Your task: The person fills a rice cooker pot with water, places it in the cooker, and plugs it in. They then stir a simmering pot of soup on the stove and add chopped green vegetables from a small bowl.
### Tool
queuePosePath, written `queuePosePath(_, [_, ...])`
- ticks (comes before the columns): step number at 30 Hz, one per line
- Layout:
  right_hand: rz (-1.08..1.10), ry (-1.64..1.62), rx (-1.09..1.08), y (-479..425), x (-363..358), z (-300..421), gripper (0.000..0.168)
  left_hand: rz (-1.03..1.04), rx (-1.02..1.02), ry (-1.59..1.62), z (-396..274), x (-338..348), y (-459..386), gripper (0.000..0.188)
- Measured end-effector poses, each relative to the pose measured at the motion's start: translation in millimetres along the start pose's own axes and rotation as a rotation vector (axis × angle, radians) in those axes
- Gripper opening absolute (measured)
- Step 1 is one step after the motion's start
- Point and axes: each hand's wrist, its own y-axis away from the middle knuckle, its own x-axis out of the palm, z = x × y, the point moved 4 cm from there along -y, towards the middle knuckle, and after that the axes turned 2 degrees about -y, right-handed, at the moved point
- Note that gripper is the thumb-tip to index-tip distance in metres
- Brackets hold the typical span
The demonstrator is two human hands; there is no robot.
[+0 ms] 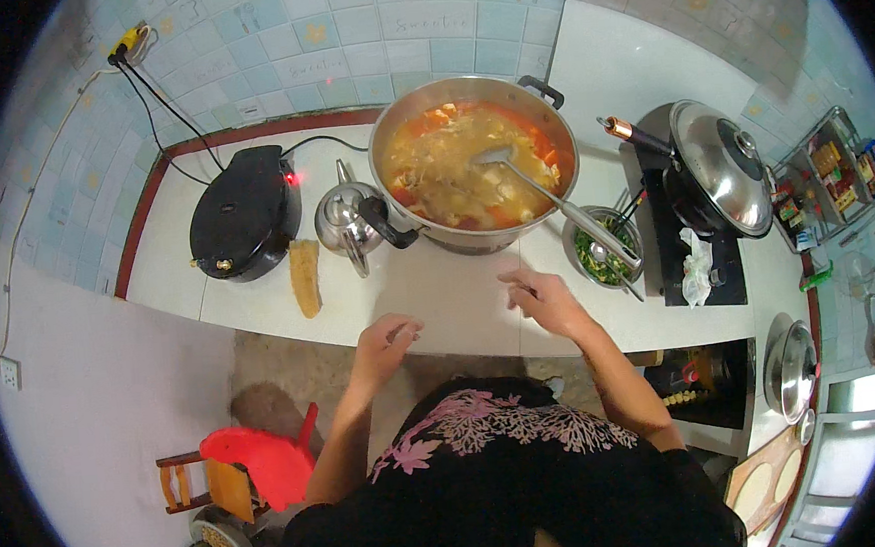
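My left hand [389,344] hovers near the front edge of the white countertop [454,302], fingers loosely curled, with nothing seen in it. My right hand [543,302] is above the counter in front of the pot, fingers partly bent and apart, also without anything visible in it. A large steel pot [473,234] of soup with orange-red pieces stands beyond both hands. A metal ladle [592,223] leans in it, its handle passing over a steel bowl [573,254] of chopped greens. Left of the pot is a small steel kettle [342,218] with a black handle.
A black electric griddle [242,210] with a red light stands left, beside a tan sponge-like strip [305,278]. To the right, a lidded wok [717,174] sits on a black cooktop [654,260] holding a crumpled white wrapper [696,269]. A red stool [261,465] stands on the floor.
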Motion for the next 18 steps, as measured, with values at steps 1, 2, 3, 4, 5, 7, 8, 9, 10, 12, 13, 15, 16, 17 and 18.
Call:
queuePosePath(1, [-0.103, 0.208, -0.118, 16.5, -10.4, 20.5, 0.03, 0.014, 0.009, 0.016, 1.3, 1.3, -5.9, 0.018])
queuePosePath(2, [-0.206, 0.414, -0.231, 32.3, -23.1, 37.2, 0.031, 0.033, 0.016, 0.032, 0.4, 3.1, -12.2, 0.018])
queuePosePath(3, [-0.334, 0.598, -0.286, 43.4, -38.9, 54.3, 0.031, 0.023, 0.014, 0.067, -3.8, 3.2, -18.9, 0.019])
queuePosePath(4, [-0.463, 0.782, -0.338, 50.7, -54.1, 71.5, 0.032, 0.016, 0.013, 0.102, -10.9, 2.1, -27.4, 0.02])
queuePosePath(5, [-0.501, 0.897, -0.291, 51.1, -67.1, 82.5, 0.035, 0.009, 0.014, 0.134, -15.9, 0.4, -37.0, 0.022])
queuePosePath(7, [-0.504, 1.076, -0.216, 41.1, -85.5, 85.8, 0.037, -0.105, 0.002, 0.312, -10.1, -9.5, -54.5, 0.028])
queuePosePath(8, [-0.481, 1.144, -0.178, 34.9, -93.1, 75.8, 0.038, -0.157, 0.0, 0.403, -9.0, -13.2, -64.9, 0.032])
queuePosePath(9, [-0.455, 1.207, -0.142, 27.7, -96.3, 67.0, 0.039, -0.175, 0.0, 0.429, -14.2, -15.8, -73.9, 0.03])
queuePosePath(10, [-0.426, 1.218, -0.088, 21.3, -96.9, 60.8, 0.04, -0.194, 0.0, 0.454, -21.3, -17.2, -83.0, 0.029])
queuePosePath(12, [-0.362, 1.24, 0.023, 11.7, -97.7, 50.2, 0.042, -0.226, -0.032, 0.454, -27.5, -19.1, -100.0, 0.029])
queuePosePath(13, [-0.341, 1.274, 0.049, 8.0, -99.2, 47.1, 0.043, -0.237, -0.063, 0.426, -28.4, -19.4, -108.6, 0.03])
queuePosePath(15, [-0.293, 1.34, 0.103, 2.5, -102.5, 42.8, 0.044, -0.265, -0.1, 0.379, -26.8, -17.4, -119.3, 0.031])
queuePosePath(16, [-0.275, 1.361, 0.11, 3.4, -105.9, 44.3, 0.042, -0.279, -0.105, 0.361, -25.8, -15.8, -123.5, 0.03])
queuePosePath(17, [-0.255, 1.385, 0.116, 6.1, -110.3, 51.4, 0.041, -0.296, -0.11, 0.345, -24.3, -14.2, -126.2, 0.03])
queuePosePath(18, [-0.233, 1.407, 0.115, 8.4, -114.1, 58.4, 0.041, -0.307, -0.115, 0.332, -24.3, -14.0, -126.0, 0.03])
